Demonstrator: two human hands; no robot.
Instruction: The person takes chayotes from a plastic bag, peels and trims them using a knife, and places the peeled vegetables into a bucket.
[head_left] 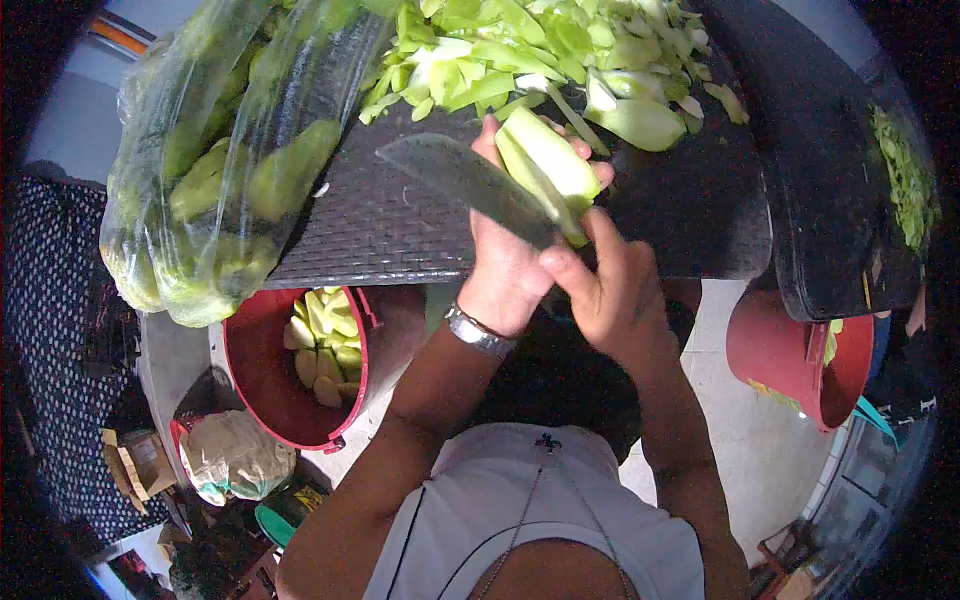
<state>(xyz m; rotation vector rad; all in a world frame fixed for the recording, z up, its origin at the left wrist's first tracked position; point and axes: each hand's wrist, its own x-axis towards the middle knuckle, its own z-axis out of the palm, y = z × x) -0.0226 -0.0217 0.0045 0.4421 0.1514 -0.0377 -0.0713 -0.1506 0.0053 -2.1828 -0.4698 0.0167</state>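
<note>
My left hand (510,240) is wrapped from below round a peeled pale green fruit (545,160) near the front edge of the dark woven table (390,230). A wide knife (460,180) lies across that palm, its blade pointing to the upper left and its edge by the fruit. At the blade's near end, my right hand (610,290) is closed on the knife, whose handle is hidden in the fingers. Just beyond is a heap of green peelings (500,50), with a larger pale piece (640,122) at its near side.
Clear plastic bags of green fruit (220,190) sit on the table's left. Below stands a red bucket (235,350) holding pale cut pieces (325,330). Another red bucket (770,350) is at the right, under a dark surface (820,200) with green peelings (900,180).
</note>
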